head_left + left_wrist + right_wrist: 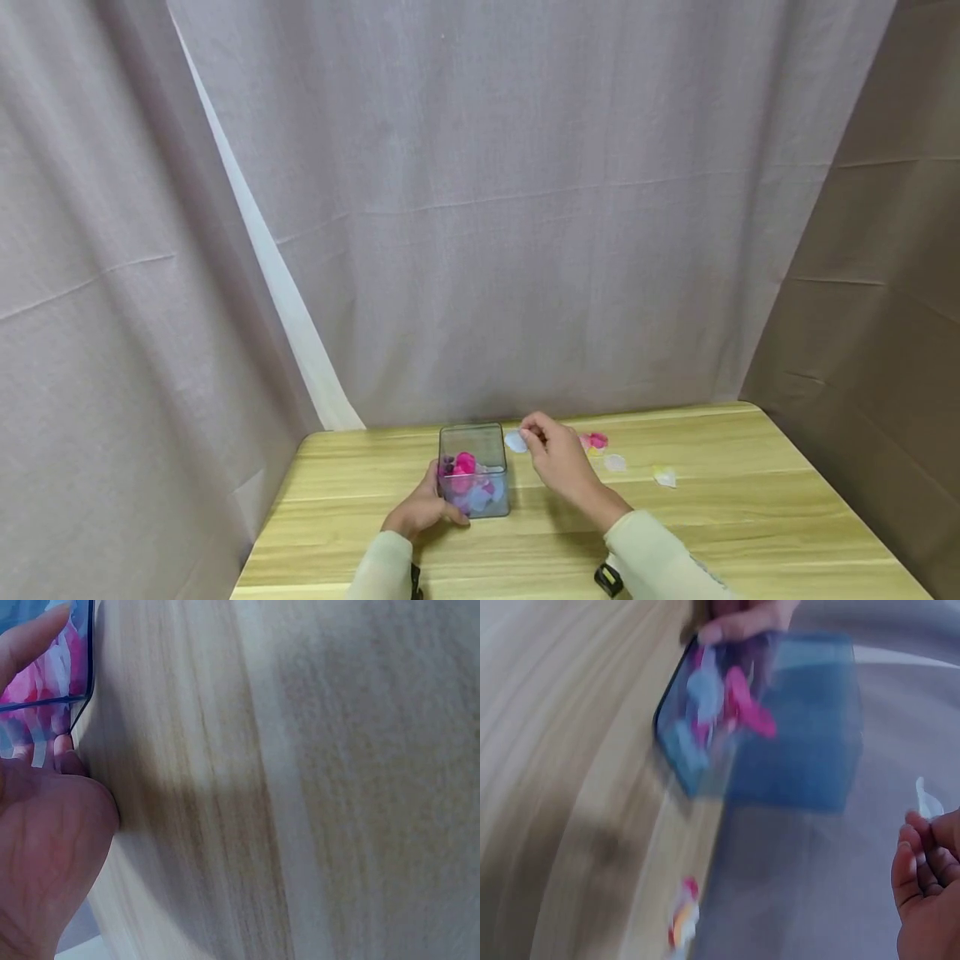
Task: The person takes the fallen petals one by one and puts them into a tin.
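A clear, dark-tinted square box point(483, 439) stands on the table, part filled with pink, purple and pale blue artificial petals point(465, 468). My left hand point(426, 507) grips it at its left side, the thumb along the near bottom edge. In the left wrist view that thumb and some fingers point(64, 756) show against the box wall. Just right of the box rim, my right hand point(558, 460) pinches a pale blue petal point(516, 441) between thumb and fingertips. The right wrist view shows this petal point(930, 804) standing up from the fingertips, with the box blurred.
On the wooden table point(757, 500), pink petals point(597, 440) and a white petal point(615, 462) lie beyond the right hand. A cream petal point(664, 476) lies farther right. Grey curtains point(525, 250) hang behind the table. A black wrist strap piece point(608, 579) shows near the right sleeve.
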`<action>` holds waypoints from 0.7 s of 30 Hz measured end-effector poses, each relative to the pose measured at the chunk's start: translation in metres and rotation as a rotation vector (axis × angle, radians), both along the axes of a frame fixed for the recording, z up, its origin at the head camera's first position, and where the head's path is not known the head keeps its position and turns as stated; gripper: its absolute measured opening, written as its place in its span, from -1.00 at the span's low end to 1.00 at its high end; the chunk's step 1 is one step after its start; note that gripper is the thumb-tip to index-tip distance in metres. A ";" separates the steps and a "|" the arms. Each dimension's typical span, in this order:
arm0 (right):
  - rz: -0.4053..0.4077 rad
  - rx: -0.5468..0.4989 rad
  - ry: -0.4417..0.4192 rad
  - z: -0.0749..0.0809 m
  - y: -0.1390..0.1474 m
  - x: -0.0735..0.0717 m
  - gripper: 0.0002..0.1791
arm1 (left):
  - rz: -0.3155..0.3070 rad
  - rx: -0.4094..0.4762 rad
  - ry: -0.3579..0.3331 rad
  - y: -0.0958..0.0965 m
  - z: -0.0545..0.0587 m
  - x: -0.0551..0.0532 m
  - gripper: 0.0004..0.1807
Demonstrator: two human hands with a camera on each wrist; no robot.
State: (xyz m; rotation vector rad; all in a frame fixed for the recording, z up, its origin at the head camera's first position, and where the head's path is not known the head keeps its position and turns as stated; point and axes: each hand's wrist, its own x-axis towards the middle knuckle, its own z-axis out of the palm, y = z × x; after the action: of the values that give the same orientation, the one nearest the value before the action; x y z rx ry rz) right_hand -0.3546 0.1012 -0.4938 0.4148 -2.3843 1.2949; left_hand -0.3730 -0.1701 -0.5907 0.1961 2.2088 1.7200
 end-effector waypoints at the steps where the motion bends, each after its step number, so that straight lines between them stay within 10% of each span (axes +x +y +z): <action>1: 0.003 0.009 -0.008 -0.001 -0.009 -0.003 -0.91 | -0.003 -0.006 0.001 0.000 0.000 0.000 0.38; 21: 0.074 0.412 -0.046 -0.020 -0.090 -0.034 -0.91 | 0.021 -0.032 0.014 0.000 0.002 0.002 0.38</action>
State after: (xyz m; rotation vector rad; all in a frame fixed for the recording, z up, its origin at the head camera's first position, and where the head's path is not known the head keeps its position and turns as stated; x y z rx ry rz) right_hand -0.3882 0.0114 -0.5134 0.6002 -2.6982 0.8408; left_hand -0.3715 -0.1697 -0.5887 0.1784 2.2547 1.6973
